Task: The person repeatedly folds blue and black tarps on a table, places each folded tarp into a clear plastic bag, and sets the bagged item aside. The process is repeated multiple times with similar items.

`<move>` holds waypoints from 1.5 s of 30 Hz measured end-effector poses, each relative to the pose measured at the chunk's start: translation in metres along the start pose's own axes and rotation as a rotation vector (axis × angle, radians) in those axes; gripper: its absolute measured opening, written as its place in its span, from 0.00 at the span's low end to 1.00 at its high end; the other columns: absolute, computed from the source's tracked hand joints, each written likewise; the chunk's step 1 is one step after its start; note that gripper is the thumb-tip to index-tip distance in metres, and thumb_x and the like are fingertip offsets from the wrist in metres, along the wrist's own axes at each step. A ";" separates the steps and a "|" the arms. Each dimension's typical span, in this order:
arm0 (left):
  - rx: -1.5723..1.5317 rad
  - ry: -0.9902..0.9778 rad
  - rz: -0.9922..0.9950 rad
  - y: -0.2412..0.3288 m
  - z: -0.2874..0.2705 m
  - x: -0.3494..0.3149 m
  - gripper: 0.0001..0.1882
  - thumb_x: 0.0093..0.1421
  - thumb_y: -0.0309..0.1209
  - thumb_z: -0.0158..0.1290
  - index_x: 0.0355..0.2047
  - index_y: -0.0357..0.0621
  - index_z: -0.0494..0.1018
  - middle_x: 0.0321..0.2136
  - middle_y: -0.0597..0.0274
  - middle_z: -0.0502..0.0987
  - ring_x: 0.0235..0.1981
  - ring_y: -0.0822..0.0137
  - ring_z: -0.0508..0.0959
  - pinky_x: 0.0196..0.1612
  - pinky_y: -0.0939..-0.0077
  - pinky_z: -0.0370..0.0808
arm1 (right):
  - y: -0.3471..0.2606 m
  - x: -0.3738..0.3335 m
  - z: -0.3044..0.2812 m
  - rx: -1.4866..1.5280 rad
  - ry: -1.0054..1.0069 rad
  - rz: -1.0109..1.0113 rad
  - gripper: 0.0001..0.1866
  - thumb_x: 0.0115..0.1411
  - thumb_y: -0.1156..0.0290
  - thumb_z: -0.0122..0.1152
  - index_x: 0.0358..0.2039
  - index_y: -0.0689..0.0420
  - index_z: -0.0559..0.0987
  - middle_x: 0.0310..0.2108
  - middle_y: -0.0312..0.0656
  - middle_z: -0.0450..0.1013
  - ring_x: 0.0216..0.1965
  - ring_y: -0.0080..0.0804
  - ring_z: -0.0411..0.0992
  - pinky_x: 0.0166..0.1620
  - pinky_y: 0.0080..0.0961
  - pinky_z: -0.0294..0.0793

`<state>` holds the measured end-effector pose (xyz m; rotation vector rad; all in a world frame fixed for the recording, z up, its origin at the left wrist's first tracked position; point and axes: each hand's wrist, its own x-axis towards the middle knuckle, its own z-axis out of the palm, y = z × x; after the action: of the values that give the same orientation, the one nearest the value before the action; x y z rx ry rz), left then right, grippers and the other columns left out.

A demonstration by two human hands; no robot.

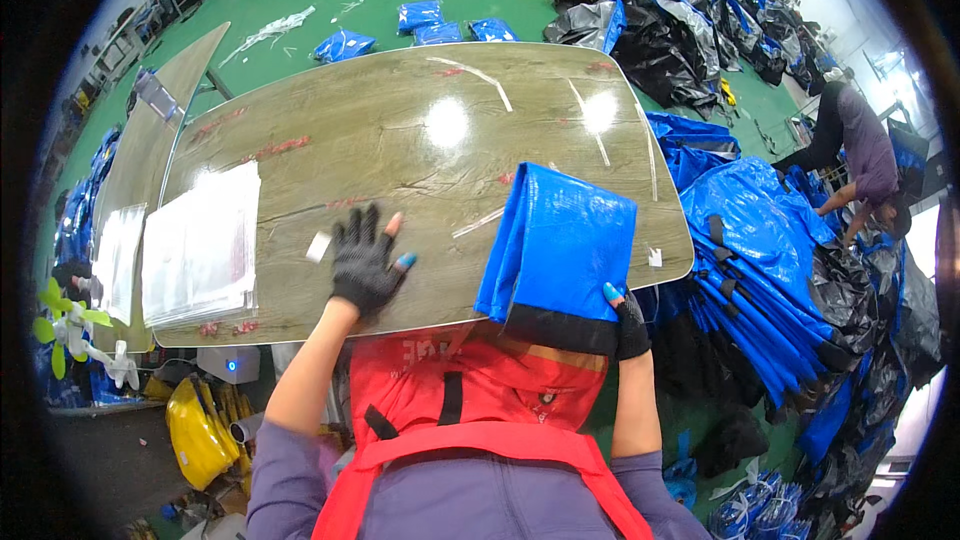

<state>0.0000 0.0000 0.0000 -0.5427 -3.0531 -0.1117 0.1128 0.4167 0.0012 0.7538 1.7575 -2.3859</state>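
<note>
A folded blue tarp (570,240) with a black band along its near edge lies at the table's front, right of the middle. My right hand (630,326), in a dark fingerless-tip glove, grips its near right corner; the thumb rests on top and the other fingers are hidden beneath. My left hand (368,260), gloved the same way, is spread palm down over the table, a little blurred and holding nothing. Beside its fingers is a small white slip (318,246). The wood-patterned table (350,140) carries strips of tape and red marks.
Clear plastic bags (200,250) are stacked at the table's left. Many blue tarps (750,240) hang and pile to the right, where another person (865,140) bends over. Packed blue bundles (420,15) lie on the green floor beyond. A small green fan (65,325) stands at far left.
</note>
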 end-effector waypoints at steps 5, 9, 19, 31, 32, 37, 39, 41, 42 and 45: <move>-0.059 0.199 0.155 0.011 0.004 0.074 0.33 0.60 0.52 0.45 0.62 0.52 0.59 0.65 0.44 0.53 0.65 0.43 0.52 0.65 0.47 0.44 | 0.003 -0.023 0.013 0.112 -0.054 0.052 0.30 0.54 0.67 0.66 0.56 0.59 0.68 0.45 0.46 0.73 0.42 0.37 0.74 0.46 0.34 0.76; -0.356 0.296 0.300 0.008 0.009 0.071 0.28 0.58 0.41 0.51 0.55 0.39 0.64 0.54 0.37 0.65 0.57 0.37 0.61 0.61 0.47 0.55 | 0.005 -0.048 -0.002 0.156 -0.160 0.075 0.21 0.47 0.78 0.58 0.45 0.62 0.75 0.38 0.46 0.76 0.39 0.37 0.75 0.47 0.32 0.75; -0.414 0.215 0.341 0.059 -0.002 0.028 0.27 0.55 0.43 0.50 0.48 0.34 0.67 0.49 0.46 0.67 0.50 0.45 0.63 0.54 0.53 0.60 | -0.054 -0.042 0.000 -0.174 -0.364 -0.016 0.39 0.50 0.60 0.69 0.59 0.63 0.65 0.51 0.47 0.71 0.49 0.36 0.70 0.53 0.32 0.69; -0.893 0.125 0.245 0.012 0.033 0.027 0.12 0.55 0.35 0.55 0.33 0.38 0.73 0.31 0.51 0.74 0.37 0.53 0.74 0.44 0.65 0.69 | -0.029 -0.052 0.029 -0.417 -0.445 -0.059 0.36 0.48 0.58 0.65 0.54 0.66 0.71 0.50 0.48 0.72 0.48 0.37 0.71 0.54 0.31 0.68; -0.985 0.056 0.166 0.012 0.028 0.026 0.11 0.55 0.35 0.55 0.32 0.38 0.72 0.30 0.51 0.74 0.36 0.54 0.74 0.43 0.65 0.69 | -0.038 -0.055 0.032 -0.458 -0.443 -0.106 0.35 0.51 0.57 0.65 0.54 0.66 0.70 0.50 0.48 0.72 0.47 0.35 0.71 0.53 0.31 0.68; -1.049 0.020 -0.109 0.031 0.009 0.019 0.07 0.56 0.30 0.54 0.32 0.40 0.71 0.29 0.53 0.74 0.34 0.55 0.74 0.42 0.66 0.70 | -0.055 -0.069 0.056 -0.309 -0.227 0.158 0.34 0.52 0.64 0.66 0.56 0.66 0.67 0.48 0.47 0.73 0.44 0.32 0.73 0.48 0.30 0.74; -1.347 0.075 -0.055 0.035 -0.005 0.013 0.07 0.57 0.29 0.53 0.34 0.40 0.71 0.30 0.53 0.75 0.34 0.55 0.75 0.41 0.65 0.71 | -0.032 -0.075 0.076 -0.308 -0.327 0.079 0.30 0.54 0.64 0.66 0.54 0.65 0.69 0.44 0.45 0.74 0.42 0.31 0.72 0.49 0.29 0.72; -1.088 0.119 0.099 0.034 -0.021 0.006 0.07 0.57 0.29 0.52 0.34 0.40 0.71 0.31 0.52 0.76 0.35 0.55 0.76 0.41 0.65 0.72 | 0.004 -0.080 0.101 -0.330 -0.406 0.088 0.39 0.51 0.60 0.69 0.59 0.64 0.64 0.50 0.46 0.70 0.49 0.33 0.68 0.52 0.32 0.70; -0.955 0.122 0.186 0.033 -0.028 0.002 0.07 0.58 0.29 0.52 0.34 0.40 0.71 0.31 0.52 0.76 0.36 0.55 0.77 0.41 0.65 0.72 | 0.022 -0.079 0.110 -0.344 -0.469 0.045 0.41 0.50 0.57 0.71 0.59 0.62 0.63 0.51 0.46 0.69 0.49 0.34 0.67 0.52 0.33 0.69; -0.900 -0.041 0.081 0.025 -0.048 -0.015 0.06 0.58 0.30 0.52 0.33 0.40 0.71 0.33 0.51 0.77 0.37 0.54 0.77 0.42 0.64 0.72 | 0.044 -0.059 0.126 -0.491 -0.455 0.029 0.29 0.53 0.51 0.67 0.46 0.60 0.71 0.39 0.42 0.73 0.42 0.32 0.71 0.47 0.32 0.72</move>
<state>0.0240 0.0142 0.0489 -0.6774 -2.8517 -1.5063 0.1377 0.2738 0.0156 0.1551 1.9652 -1.7874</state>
